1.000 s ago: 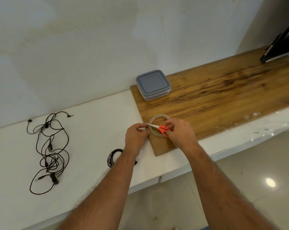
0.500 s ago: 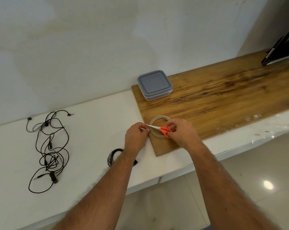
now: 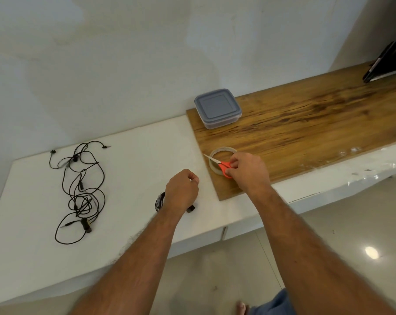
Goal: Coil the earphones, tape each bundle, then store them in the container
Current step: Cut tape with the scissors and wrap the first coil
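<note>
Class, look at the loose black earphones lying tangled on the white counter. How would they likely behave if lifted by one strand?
The tangled earphones are thin cable in slack, crossing loops, so they would probably hang floppy. The overlaps suggest the whole knot may come up together. Being so thin, they are likely light.

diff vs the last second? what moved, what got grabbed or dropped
The left hand pulled away from the scissors and tape roll, back toward the coiled bundle; its fingertips look pinched, likely on a cut strip of tape too small to confirm. The right hand keeps its grip on the scissors over the roll. Loose earphones and lidded container unchanged.
</note>
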`<state>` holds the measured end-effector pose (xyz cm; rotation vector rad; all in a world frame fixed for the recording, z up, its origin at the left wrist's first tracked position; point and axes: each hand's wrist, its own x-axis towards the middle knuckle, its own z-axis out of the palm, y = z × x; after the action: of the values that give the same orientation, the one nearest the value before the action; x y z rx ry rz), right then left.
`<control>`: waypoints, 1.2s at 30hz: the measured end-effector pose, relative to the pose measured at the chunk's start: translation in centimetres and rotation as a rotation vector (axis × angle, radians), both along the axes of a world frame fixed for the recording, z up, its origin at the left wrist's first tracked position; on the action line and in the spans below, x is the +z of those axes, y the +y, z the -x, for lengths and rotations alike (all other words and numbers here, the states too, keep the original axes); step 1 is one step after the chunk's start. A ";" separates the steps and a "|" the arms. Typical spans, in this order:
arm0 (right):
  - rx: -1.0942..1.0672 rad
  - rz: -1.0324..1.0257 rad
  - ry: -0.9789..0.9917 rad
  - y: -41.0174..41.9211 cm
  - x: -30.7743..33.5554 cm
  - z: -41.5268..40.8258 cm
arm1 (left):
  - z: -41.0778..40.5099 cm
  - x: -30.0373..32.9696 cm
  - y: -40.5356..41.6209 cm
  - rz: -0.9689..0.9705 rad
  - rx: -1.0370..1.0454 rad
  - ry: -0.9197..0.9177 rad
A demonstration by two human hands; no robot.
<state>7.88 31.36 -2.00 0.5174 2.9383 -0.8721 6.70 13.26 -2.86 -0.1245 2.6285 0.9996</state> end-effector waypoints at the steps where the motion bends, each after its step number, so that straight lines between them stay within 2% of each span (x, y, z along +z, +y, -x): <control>1: -0.005 -0.022 0.002 -0.3 0.0 0.0 | -0.2 0.1 -0.4 -0.015 0.003 -0.027; 8: -0.080 -0.074 -0.008 -2.1 0.2 -0.2 | -2.0 1.5 -1.8 -0.096 0.009 -0.147; 11: -0.096 0.012 -0.005 -2.5 0.5 -0.5 | -2.3 2.1 -2.1 -0.189 0.056 -0.180; 14: -0.179 0.221 0.052 -1.8 0.9 -0.7 | -2.2 2.5 -2.2 -0.365 0.173 -0.242; 17: -0.258 0.580 0.095 -0.8 1.4 -1.5 | -2.2 2.9 -2.4 -0.468 0.255 -0.332; 20: -0.153 0.929 -0.088 0.1 2.3 -3.4 | -2.3 3.1 -2.7 -0.559 0.333 -0.455; 23: -0.009 1.097 -0.321 0.1 2.9 -5.5 | -2.3 2.9 -3.2 -0.637 0.350 -0.534; 29: 0.187 1.085 -0.618 -1.1 2.6 -7.2 | -2.0 2.1 -4.4 -0.752 0.363 -0.592; 36: 0.173 1.095 -0.654 -3.0 0.2 -6.2 | -1.5 2.0 -5.1 -0.837 0.370 -0.613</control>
<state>14.03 28.40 -1.81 0.3374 1.5647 -1.6494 8.17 8.13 -0.87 -0.6095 1.5207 1.7526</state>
